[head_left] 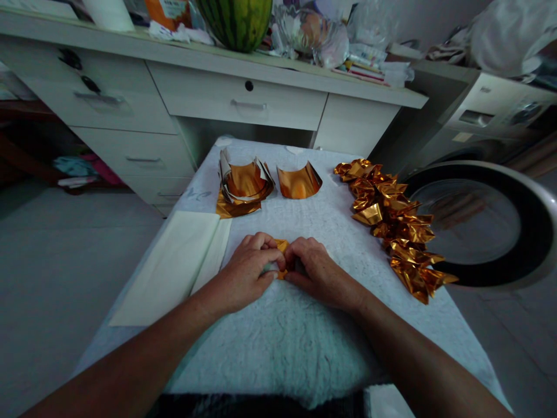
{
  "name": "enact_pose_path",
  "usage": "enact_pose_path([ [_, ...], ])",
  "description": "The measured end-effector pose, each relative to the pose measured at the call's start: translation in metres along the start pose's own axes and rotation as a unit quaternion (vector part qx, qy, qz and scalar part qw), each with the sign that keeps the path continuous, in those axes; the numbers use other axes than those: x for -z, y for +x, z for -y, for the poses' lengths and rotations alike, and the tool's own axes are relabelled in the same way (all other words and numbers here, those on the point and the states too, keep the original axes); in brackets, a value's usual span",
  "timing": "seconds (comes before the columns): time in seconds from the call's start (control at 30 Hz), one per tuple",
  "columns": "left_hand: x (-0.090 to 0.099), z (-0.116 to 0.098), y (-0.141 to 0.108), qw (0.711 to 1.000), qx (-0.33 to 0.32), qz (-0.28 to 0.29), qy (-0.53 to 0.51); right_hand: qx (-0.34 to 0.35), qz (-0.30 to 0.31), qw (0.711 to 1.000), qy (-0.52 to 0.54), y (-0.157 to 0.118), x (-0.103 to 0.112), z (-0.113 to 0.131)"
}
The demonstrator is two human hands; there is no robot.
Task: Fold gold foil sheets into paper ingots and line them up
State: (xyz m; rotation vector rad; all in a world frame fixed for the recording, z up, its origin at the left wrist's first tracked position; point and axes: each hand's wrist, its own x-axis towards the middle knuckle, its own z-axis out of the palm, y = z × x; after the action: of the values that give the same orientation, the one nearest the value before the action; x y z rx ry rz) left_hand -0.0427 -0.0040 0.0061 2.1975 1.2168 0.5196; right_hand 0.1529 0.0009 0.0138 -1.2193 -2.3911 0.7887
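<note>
Between my two hands is a small piece of gold foil paper (282, 247), partly hidden by the fingers. My left hand (255, 264) pinches its left side, fingers curled. On the other side my right hand (315, 270) grips it with bent fingers. Beyond the hands lies a stack of curled gold foil sheets (243, 183), white on the reverse. A single curled gold foil sheet (300, 181) rests to the right of that stack. Folded gold foil pieces (391, 223) form a long heap along the right side of the cloth-covered table (304, 342).
White paper sheets (161, 267) lie at the table's left edge. Behind stands a white desk with drawers (235, 96), bearing a watermelon (237, 23) and plastic bags (326, 35). An open washing machine door (478, 223) reaches close to the table's right side.
</note>
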Motion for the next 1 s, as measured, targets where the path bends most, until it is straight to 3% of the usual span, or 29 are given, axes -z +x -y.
enact_pose_path([
  [0.33, 0.003, 0.001, -0.001, 1.000, -0.001, 0.023, 0.007, -0.008, 0.013, 1.000, 0.007, 0.002, 0.002, 0.001],
  [1.0, 0.010, 0.003, -0.001, 0.998, -0.012, 0.054, -0.016, -0.064, -0.042, 0.995, -0.064, 0.006, -0.017, 0.009],
])
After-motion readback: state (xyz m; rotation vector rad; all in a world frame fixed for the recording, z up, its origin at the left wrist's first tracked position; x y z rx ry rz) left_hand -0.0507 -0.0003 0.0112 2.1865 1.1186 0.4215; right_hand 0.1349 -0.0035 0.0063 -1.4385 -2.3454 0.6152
